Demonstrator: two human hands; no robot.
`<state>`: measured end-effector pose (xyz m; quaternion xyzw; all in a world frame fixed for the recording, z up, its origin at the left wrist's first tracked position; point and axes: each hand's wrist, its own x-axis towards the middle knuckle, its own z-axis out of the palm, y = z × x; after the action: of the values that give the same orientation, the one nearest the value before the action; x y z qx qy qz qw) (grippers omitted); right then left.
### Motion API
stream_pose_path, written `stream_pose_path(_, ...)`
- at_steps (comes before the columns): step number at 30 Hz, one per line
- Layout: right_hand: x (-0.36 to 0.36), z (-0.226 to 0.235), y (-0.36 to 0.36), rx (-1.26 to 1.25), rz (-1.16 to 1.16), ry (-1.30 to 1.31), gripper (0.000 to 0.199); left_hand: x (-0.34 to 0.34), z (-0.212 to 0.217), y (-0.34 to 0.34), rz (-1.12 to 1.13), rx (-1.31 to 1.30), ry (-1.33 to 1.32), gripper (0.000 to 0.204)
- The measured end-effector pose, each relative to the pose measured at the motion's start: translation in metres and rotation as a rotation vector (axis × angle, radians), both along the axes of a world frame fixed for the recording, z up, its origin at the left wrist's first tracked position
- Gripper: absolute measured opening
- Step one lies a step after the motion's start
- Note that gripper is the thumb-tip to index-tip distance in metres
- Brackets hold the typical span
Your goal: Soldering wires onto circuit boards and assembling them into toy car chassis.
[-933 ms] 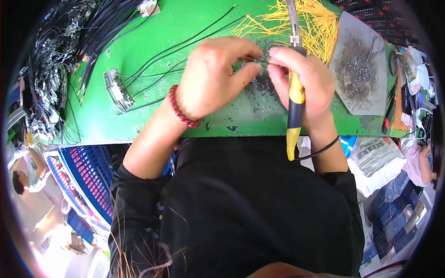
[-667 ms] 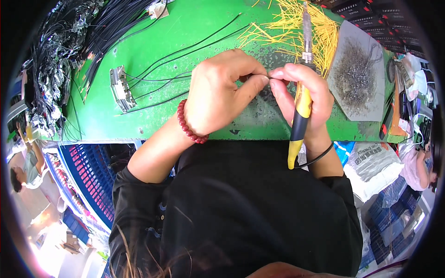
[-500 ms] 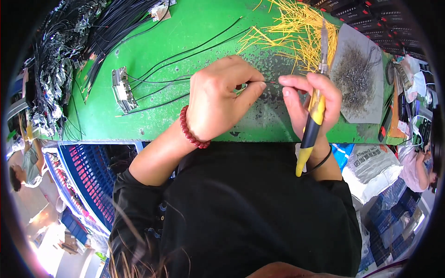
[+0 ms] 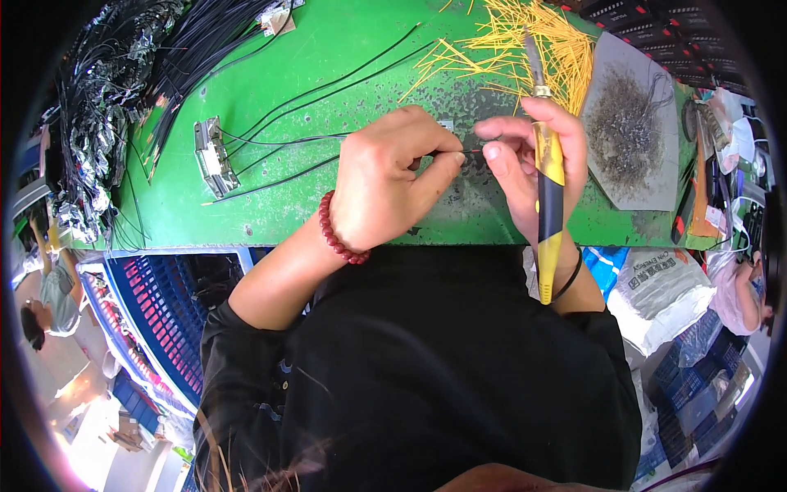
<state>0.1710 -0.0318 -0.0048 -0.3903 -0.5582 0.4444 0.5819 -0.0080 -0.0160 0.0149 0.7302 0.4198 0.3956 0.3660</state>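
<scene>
Printed lettering on white sack [image 4: 664, 295] and black packages [image 4: 656, 41]

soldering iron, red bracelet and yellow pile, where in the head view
Soldering iron [image 4: 551, 202]: head view, black band of handle
Red bracelet [image 4: 329, 237]: head view, beads midway along its arc
Yellow pile [image 4: 562, 62]: head view, thin sticks near its middle

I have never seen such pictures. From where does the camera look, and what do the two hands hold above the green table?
No machine here: a fisheye camera worn on the head looks down, so straight edges bend. The left hand pinches a dark wire. The right hand holds a yellow-and-black tool, apparently a soldering iron, its thumb near the wire's end. On the green table lie black cables, a small metal part, yellow sticks and a grey sheet with dark crumbs.
</scene>
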Motion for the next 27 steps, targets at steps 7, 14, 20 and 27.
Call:
stream_pose_path(7, -0.003, -0.001, 0.003, 0.017, -0.021, -0.167, 0.039, -0.001, 0.005, -0.003, 0.074, -0.246, -0.049, 0.007)
stream_pose_path(14, 0.027, 0.001, 0.004, -0.093, -0.093, -0.187, 0.035, -0.002, -0.02, 0.013, 0.099, 0.247, 0.207, 0.008)
stream_pose_path(20, 0.051, -0.011, -0.014, -0.184, -0.106, -0.149, 0.057, 0.003, -0.031, 0.014, 0.063, 0.207, 0.408, 0.008)
stream_pose_path(27, 0.052, -0.026, -0.019, -0.214, -0.101, 0.024, 0.023, 0.002, -0.037, 0.021, 0.013, 0.176, 0.329, 0.007)
